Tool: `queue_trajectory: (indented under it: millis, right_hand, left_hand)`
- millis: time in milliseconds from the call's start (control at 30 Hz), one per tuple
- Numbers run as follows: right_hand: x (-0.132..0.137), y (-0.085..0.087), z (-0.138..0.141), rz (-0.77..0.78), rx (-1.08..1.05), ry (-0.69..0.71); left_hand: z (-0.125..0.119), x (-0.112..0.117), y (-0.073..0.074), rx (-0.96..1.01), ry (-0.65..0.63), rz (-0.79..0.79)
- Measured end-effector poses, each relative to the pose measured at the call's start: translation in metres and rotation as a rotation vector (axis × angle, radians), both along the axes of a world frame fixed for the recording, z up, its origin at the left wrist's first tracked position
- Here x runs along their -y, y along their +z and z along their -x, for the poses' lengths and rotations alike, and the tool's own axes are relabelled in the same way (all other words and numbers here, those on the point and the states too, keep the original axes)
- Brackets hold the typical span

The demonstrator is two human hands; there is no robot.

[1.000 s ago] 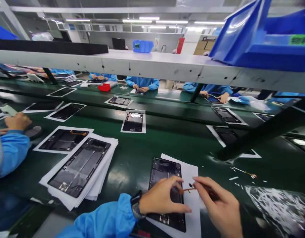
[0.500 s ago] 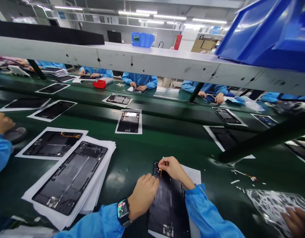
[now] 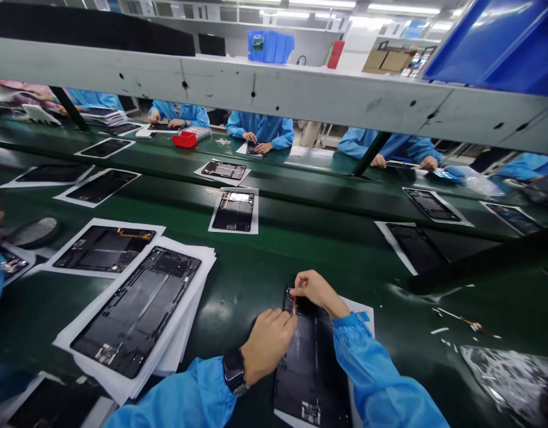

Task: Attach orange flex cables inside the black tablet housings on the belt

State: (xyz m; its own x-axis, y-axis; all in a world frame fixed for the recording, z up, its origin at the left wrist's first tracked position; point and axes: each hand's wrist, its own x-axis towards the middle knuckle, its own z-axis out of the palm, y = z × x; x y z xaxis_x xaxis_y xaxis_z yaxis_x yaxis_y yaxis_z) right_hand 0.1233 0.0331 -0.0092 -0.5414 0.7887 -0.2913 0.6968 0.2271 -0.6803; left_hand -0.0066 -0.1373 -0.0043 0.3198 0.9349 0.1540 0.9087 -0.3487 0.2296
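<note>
The table (image 3: 238, 279) is green and glossy. On its near side, a white sheet (image 3: 361, 309) lies partly hidden under a black panel (image 3: 314, 374). To the left rests a paper stack (image 3: 191, 288) with another panel on top; farther back lie single sheets (image 3: 255, 223) bearing panels. To the right are a clear bag (image 3: 515, 380) of white strips and scattered scraps (image 3: 440, 330). A red box (image 3: 185, 139) sits at the far side.
</note>
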Motion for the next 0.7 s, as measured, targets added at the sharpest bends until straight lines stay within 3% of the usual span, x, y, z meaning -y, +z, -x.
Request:
queue_trajectory:
  millis: [233, 700]
  right_hand:
    - [-0.005, 0.009, -0.008, -0.031, 0.11, 0.009]
    - [-0.005, 0.025, 0.006, -0.097, 0.409, 0.037]
  left_hand:
    - [0.0, 0.001, -0.003, 0.036, -0.017, -0.015]
    - [0.001, -0.001, -0.007, 0.083, 0.001, -0.07]
